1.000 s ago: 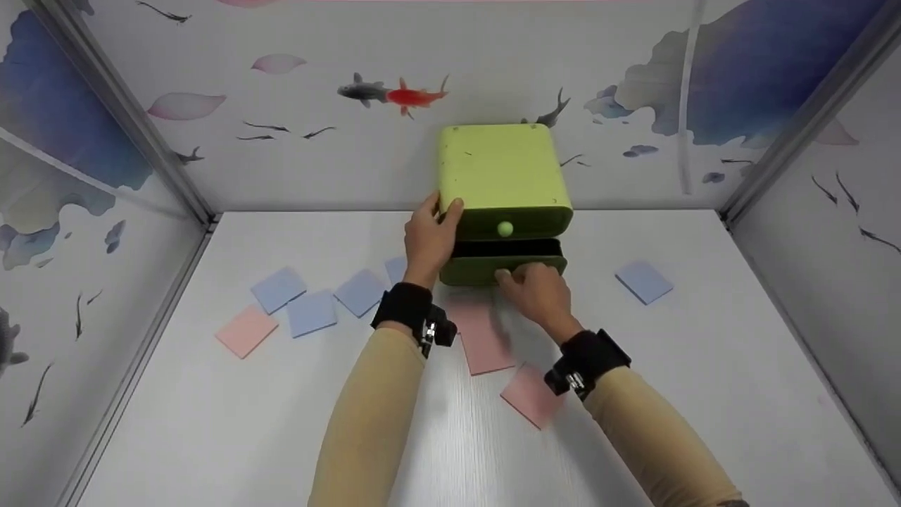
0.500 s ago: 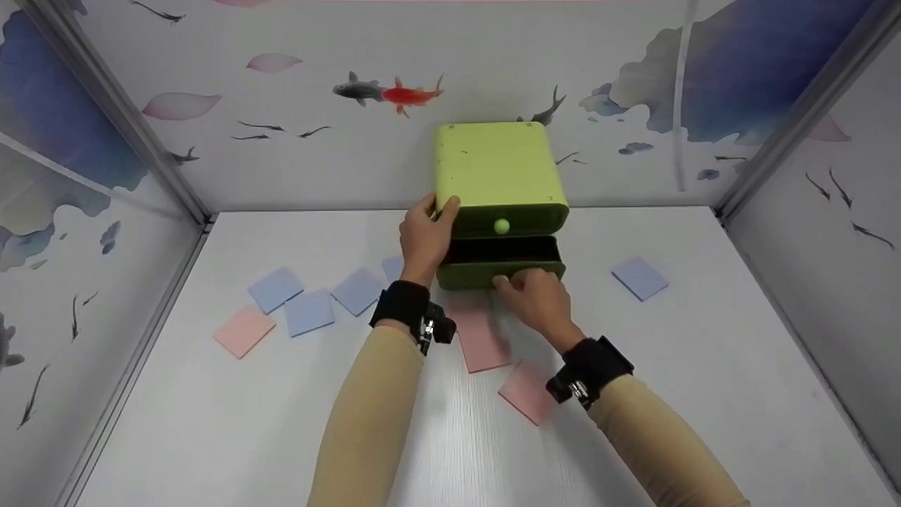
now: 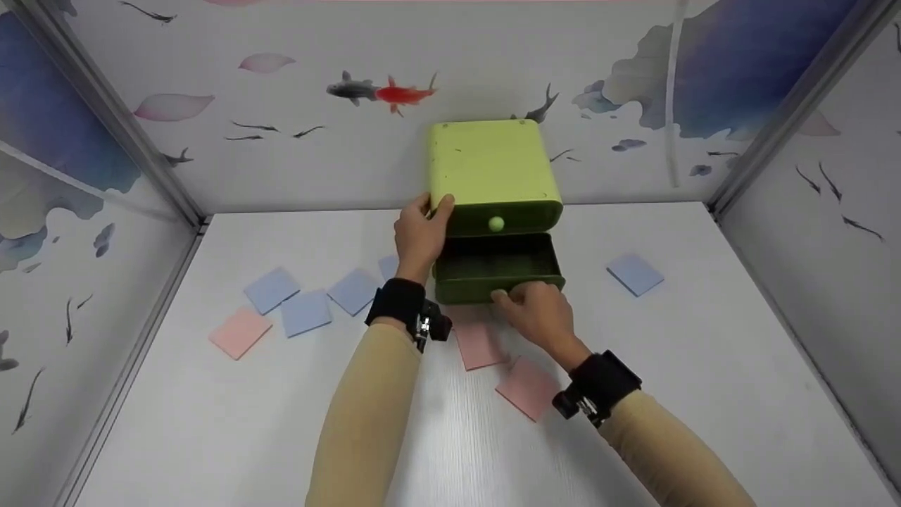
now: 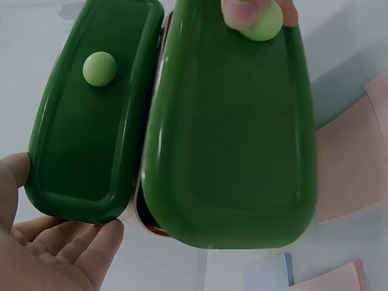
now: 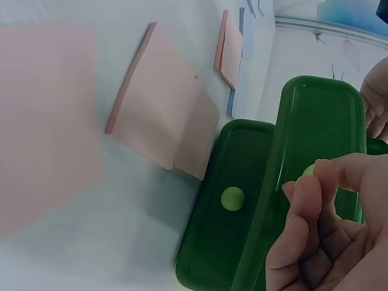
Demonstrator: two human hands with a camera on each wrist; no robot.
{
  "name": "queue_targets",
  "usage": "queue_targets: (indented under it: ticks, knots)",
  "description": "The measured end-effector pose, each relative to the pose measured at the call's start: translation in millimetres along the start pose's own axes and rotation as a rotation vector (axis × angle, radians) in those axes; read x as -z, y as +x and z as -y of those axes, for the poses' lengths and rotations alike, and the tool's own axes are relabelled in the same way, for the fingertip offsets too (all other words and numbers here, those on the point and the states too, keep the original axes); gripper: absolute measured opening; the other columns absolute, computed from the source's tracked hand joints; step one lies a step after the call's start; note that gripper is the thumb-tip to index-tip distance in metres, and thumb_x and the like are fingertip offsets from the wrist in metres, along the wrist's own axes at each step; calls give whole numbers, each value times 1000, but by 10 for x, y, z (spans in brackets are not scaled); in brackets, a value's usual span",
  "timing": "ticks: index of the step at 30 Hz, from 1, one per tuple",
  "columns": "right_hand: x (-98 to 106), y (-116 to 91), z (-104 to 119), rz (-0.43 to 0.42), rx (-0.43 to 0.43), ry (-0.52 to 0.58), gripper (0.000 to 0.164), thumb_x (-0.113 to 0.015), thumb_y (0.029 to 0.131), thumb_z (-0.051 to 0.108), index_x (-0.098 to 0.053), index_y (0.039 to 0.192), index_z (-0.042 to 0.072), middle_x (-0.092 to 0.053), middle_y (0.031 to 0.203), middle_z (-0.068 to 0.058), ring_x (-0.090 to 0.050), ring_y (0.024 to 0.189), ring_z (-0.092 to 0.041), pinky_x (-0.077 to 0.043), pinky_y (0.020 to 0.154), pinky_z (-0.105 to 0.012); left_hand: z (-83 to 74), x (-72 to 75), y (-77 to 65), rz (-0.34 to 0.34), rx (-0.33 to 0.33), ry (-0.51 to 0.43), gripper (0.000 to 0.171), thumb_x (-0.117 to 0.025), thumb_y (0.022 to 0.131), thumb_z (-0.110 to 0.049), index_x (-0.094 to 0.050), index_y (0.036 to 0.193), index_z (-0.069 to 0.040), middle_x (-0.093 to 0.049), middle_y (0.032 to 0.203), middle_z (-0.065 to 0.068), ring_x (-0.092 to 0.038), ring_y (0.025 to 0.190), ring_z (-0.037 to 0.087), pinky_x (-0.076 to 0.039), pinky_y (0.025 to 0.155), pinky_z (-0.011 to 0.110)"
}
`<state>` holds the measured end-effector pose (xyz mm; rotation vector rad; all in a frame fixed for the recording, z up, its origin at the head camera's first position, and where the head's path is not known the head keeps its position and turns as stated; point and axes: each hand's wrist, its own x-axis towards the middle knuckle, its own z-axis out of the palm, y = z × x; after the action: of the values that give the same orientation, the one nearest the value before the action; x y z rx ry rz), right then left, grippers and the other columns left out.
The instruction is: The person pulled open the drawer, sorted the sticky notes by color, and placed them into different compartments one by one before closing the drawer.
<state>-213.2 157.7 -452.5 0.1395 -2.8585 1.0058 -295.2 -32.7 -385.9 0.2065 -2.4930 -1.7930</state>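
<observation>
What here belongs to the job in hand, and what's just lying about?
Apparently in use:
boxy lime-green chest
its open, glossy dark-green rectangular drawer
that drawer's round pale-green knob
left hand, touching the chest
right hand, pinching the knob

Apparently just lying about, untouched:
flat pink square pads
flat blue square pads

Cabinet (image 3: 493,158) lime-yellow; drawer (image 3: 461,290) dark green; knobs (image 3: 496,224) pale green; pink squares (image 3: 241,332); blue squares (image 3: 272,290); white wall (image 3: 281,176), fish-patterned.

No legible lettering — at this blur, seemingly.
</observation>
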Motion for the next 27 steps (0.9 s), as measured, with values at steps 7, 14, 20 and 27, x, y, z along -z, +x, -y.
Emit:
queue_targets:
  ticks: [7, 14, 20, 27]
  knots:
    - [14, -169, -47, 6, -2, 9, 50, -64, 93, 39, -46, 51, 19, -39, 49, 3, -39, 45, -14, -24, 45, -26, 8, 0, 4, 11, 1, -4, 66, -53, 97, -49, -40, 149, -11, -46, 151, 7, -45, 138, 21, -40, 111, 35]
    - [14, -302, -66, 10, 20, 21, 50, -62, 94, 40, -47, 51, 20, -46, 50, 3, -42, 47, -13, -25, 47, -27, 22, -7, 7, 7, -3, -3, 65, -52, 98, -49, -39, 149, -11, -45, 151, 7, -44, 139, 21, -39, 112, 34]
    - [-3, -348, -84, 16, 23, 25, 52, -62, 94, 41, -44, 50, 21, -47, 48, 3, -45, 46, -12, -23, 45, -26, 37, 0, -4, 22, -8, -16, 65, -52, 98, -49, -38, 150, -12, -44, 152, 7, -44, 139, 21, -39, 112, 35]
    - [-30, -365, -97, 23, -4, 32, 52, -63, 94, 41, -44, 49, 21, -52, 48, 4, -52, 48, -9, -28, 45, -26, 42, 0, -40, 20, -39, -37, 62, -51, 99, -48, -40, 149, -12, -44, 152, 7, -46, 138, 21, -41, 111, 35]
